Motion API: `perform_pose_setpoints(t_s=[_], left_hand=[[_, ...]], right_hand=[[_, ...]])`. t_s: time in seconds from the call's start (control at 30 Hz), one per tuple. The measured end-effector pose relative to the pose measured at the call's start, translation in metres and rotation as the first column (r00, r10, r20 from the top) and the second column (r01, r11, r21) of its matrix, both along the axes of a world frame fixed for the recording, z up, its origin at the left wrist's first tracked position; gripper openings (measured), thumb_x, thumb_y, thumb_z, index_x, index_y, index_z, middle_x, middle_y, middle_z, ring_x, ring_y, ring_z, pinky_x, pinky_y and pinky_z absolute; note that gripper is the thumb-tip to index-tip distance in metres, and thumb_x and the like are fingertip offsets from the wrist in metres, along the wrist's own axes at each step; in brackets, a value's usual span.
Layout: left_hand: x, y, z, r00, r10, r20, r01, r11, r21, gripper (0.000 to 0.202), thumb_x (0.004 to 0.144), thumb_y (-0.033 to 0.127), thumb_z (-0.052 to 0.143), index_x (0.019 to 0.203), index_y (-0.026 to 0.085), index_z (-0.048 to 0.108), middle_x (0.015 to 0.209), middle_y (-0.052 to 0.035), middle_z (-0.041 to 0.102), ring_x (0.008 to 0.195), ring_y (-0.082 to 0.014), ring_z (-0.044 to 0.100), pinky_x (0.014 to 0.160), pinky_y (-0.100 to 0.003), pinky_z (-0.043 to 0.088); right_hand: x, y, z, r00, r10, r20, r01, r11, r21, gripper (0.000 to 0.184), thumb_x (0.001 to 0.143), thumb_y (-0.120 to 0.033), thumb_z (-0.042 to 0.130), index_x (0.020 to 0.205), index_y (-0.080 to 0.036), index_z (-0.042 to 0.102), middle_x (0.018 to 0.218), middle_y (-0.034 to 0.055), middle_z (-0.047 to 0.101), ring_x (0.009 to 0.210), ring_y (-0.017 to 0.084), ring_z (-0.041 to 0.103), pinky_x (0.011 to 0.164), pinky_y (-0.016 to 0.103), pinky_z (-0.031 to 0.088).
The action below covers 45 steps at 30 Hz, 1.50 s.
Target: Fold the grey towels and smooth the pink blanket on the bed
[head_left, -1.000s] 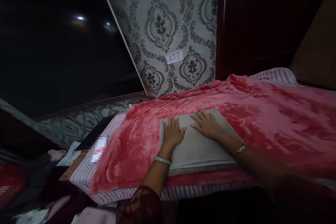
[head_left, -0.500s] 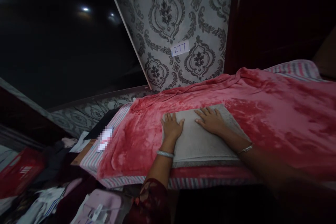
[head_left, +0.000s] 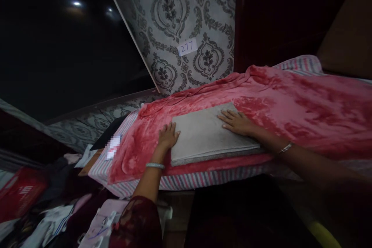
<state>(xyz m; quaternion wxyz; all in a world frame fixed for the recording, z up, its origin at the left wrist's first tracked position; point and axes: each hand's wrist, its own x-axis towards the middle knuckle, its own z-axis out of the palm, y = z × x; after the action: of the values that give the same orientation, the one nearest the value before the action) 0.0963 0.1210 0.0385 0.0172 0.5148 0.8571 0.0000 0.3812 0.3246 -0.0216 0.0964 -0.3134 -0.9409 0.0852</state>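
Observation:
A folded grey cloth (head_left: pixel 203 131) lies flat on a red plush blanket (head_left: pixel 279 104), its layered edge facing me. My left hand (head_left: pixel 168 136) rests at the cloth's left edge, fingers stretched out and slightly spread, partly over the blanket. Flat on the right part of the cloth lies my right hand (head_left: pixel 236 122), its fingers apart and pointing left. Neither hand grips anything. What kind of cloth item it is, I cannot tell. Beneath the blanket, a striped sheet (head_left: pixel 186 180) shows along the front edge.
Beyond the blanket stands a patterned wall (head_left: pixel 193 15) with a paper label (head_left: pixel 187 47) reading 277. A large dark screen (head_left: pixel 64 46) fills the upper left. Piled clothes (head_left: pixel 58 217), a red bag (head_left: pixel 21 192) and a pink item (head_left: pixel 100 217) lie at lower left.
My left hand has slid left from the cloth's top to its left edge. My right hand has shifted toward the cloth's right side. The view has turned slightly right.

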Motion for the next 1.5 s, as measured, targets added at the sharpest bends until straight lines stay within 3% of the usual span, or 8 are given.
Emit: perform_pose_setpoints(t_s=[0.13,0.23,0.33,0.6,0.77,1.0,1.33,1.5], left_hand=[[0.046,-0.008,0.004,0.981,-0.173,-0.085,0.182,0.977,0.109,0.058,0.1,0.043,0.042,0.152,0.017,0.043,0.167,-0.0159,0.025,0.156,-0.0319,0.017,0.124,-0.058,0.017],[0.088,-0.016,-0.01,0.93,-0.365,-0.039,0.367,0.922,0.122,0.061,0.101,0.047,0.042,0.156,0.02,0.037,0.167,-0.0125,0.025,0.156,-0.0285,0.016,0.125,-0.056,0.015],[0.108,-0.023,-0.027,0.919,-0.395,0.009,0.392,0.914,0.1,0.064,0.102,0.049,0.04,0.159,0.022,0.032,0.167,-0.0117,0.025,0.156,-0.0278,0.017,0.126,-0.057,0.014],[0.101,-0.04,-0.032,0.879,-0.475,-0.037,0.476,0.874,0.103,0.064,0.098,0.05,0.049,0.158,0.038,0.03,0.169,-0.0037,0.021,0.156,-0.0339,0.016,0.124,-0.061,0.017],[0.129,-0.041,-0.025,0.856,-0.516,-0.026,0.513,0.844,0.157,0.071,0.097,0.046,0.052,0.16,0.027,0.027,0.167,-0.0078,0.027,0.156,-0.0298,0.018,0.126,-0.061,0.013],[0.168,-0.03,-0.07,0.87,-0.467,-0.159,0.493,0.826,0.272,0.074,0.092,0.033,0.06,0.158,0.018,0.032,0.165,-0.0152,0.03,0.154,-0.0369,0.022,0.121,-0.069,0.024],[0.157,-0.065,-0.097,0.871,-0.428,-0.243,0.491,0.79,0.368,0.075,0.092,0.014,0.051,0.161,0.017,0.021,0.162,-0.0194,0.033,0.152,-0.0341,0.027,0.118,-0.063,0.036],[0.141,-0.08,-0.082,0.874,-0.45,-0.184,0.482,0.748,0.456,0.054,0.095,0.013,0.042,0.148,0.02,0.049,0.151,-0.0128,0.053,0.144,-0.0282,0.045,0.114,-0.052,0.046]], right_hand=[[0.011,-0.04,0.009,0.998,-0.018,-0.065,0.023,0.997,0.073,0.058,0.101,-0.053,0.032,0.153,-0.03,0.046,0.161,0.0093,0.036,0.15,0.034,0.028,0.116,0.066,0.024],[0.007,-0.072,0.005,0.99,0.08,-0.117,-0.064,0.989,0.134,0.056,0.103,-0.053,0.031,0.154,-0.033,0.044,0.162,0.0062,0.035,0.151,0.031,0.027,0.118,0.061,0.025],[0.005,-0.087,-0.006,0.989,0.114,-0.097,-0.103,0.989,0.107,0.057,0.103,-0.055,0.03,0.154,-0.033,0.044,0.161,0.0062,0.036,0.15,0.031,0.029,0.118,0.061,0.026],[0.026,-0.087,-0.016,0.988,0.116,-0.1,-0.108,0.991,0.082,0.056,0.102,-0.054,0.036,0.155,-0.036,0.041,0.162,0.0035,0.035,0.15,0.029,0.029,0.12,0.056,0.025],[0.036,-0.1,-0.009,0.993,0.053,-0.109,-0.041,0.994,0.105,0.056,0.102,-0.051,0.035,0.154,-0.031,0.044,0.16,0.006,0.039,0.149,0.03,0.031,0.119,0.058,0.026],[0.036,-0.118,-0.022,0.992,-0.005,-0.122,0.035,0.969,0.243,0.057,0.099,-0.048,0.045,0.153,-0.031,0.045,0.16,0.0054,0.038,0.149,0.032,0.031,0.118,0.059,0.025],[0.035,-0.119,-0.032,0.988,-0.012,-0.153,0.051,0.966,0.252,0.058,0.099,-0.054,0.044,0.153,-0.032,0.045,0.161,0.0037,0.036,0.148,0.032,0.032,0.118,0.058,0.027],[0.035,-0.12,-0.029,0.981,-0.015,-0.195,0.057,0.976,0.21,0.055,0.099,-0.052,0.044,0.149,-0.031,0.051,0.157,0.0048,0.043,0.145,0.033,0.038,0.114,0.059,0.032]])
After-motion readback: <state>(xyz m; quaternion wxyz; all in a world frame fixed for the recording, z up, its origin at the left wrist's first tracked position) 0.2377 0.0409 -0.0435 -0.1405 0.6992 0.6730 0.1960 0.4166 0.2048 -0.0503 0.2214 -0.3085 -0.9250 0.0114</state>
